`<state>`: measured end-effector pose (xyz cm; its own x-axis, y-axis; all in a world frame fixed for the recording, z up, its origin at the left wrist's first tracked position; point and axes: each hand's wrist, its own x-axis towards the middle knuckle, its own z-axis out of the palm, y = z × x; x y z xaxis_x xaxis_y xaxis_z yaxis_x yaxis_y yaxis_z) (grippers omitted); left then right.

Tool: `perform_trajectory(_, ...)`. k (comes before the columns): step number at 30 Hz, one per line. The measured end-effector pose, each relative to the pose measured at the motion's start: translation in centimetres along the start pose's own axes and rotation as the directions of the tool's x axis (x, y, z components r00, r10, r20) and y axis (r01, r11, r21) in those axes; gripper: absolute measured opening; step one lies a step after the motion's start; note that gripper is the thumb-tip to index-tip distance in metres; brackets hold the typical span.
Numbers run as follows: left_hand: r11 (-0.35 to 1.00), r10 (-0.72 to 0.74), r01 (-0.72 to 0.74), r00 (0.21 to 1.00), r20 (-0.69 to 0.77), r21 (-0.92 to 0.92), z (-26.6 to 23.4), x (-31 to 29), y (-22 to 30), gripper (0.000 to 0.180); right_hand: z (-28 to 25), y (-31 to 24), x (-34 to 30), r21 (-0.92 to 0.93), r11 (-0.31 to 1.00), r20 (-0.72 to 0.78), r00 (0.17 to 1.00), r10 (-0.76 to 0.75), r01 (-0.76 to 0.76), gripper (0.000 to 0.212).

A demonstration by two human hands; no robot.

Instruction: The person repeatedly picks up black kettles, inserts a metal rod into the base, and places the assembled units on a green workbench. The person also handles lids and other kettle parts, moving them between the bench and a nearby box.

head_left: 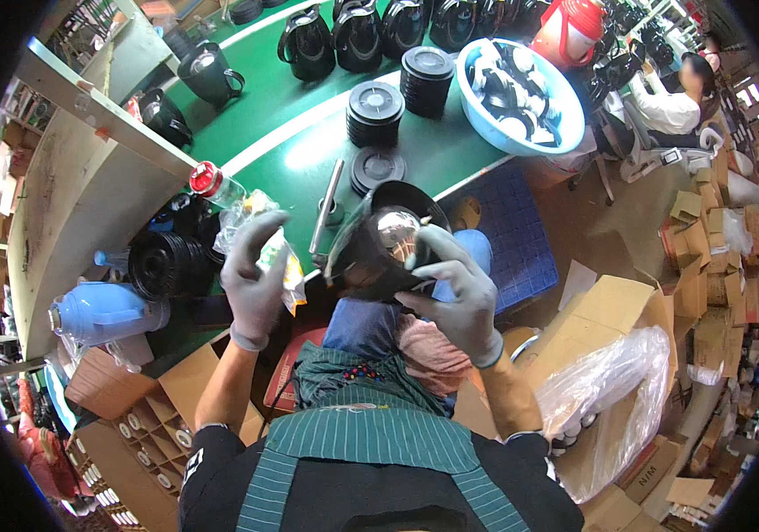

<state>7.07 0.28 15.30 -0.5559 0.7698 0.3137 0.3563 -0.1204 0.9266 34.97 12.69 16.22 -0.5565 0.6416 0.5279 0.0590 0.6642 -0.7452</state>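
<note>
Right hand point(457, 297): thumb and fingers grasping black vessel point(357, 262) by its near-right side | vessel: just left of that grip, between hands | left hand point(255, 288): released, fingers spread, beside plastic packet point(294, 288)

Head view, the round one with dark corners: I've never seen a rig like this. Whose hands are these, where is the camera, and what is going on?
There is no machine: a person works with two hands in grey gloves. The single picture comes from a fisheye camera on their head, looking down, so straight edges bend.

The right hand holds a glossy black vessel by its edge, above the lap. The left hand is raised with its fingers apart and appears empty.

On the green table stand black jugs, stacks of black discs and a light blue basin full of white and black parts.
</note>
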Motion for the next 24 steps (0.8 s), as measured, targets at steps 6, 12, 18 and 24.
perform_trajectory(6,0.779,-0.502,0.606,0.756,0.419,-0.161,-2.1,-6.8,-9.1,0.056,2.1,-1.7,-4.2,0.517,0.821,-0.104,0.934,0.342,-0.243,0.042)
perform_trajectory(12,0.597,-0.391,0.681,0.709,0.587,-0.425,-3.3,-9.8,-13.8,0.055,4.5,-1.9,-4.5,0.466,0.850,-0.005,0.960,0.281,-0.247,0.043)
perform_trajectory(18,0.152,-0.448,0.777,0.605,0.658,-0.611,-4.1,-9.9,-18.3,0.054,4.0,0.1,1.1,0.393,0.845,0.458,0.874,0.164,-0.364,0.043)
perform_trajectory(24,0.139,-0.476,0.778,0.595,0.648,-0.612,-3.7,-8.7,-17.5,0.053,10.3,20.0,7.3,-0.535,0.798,0.073,0.926,0.370,-0.276,0.090)
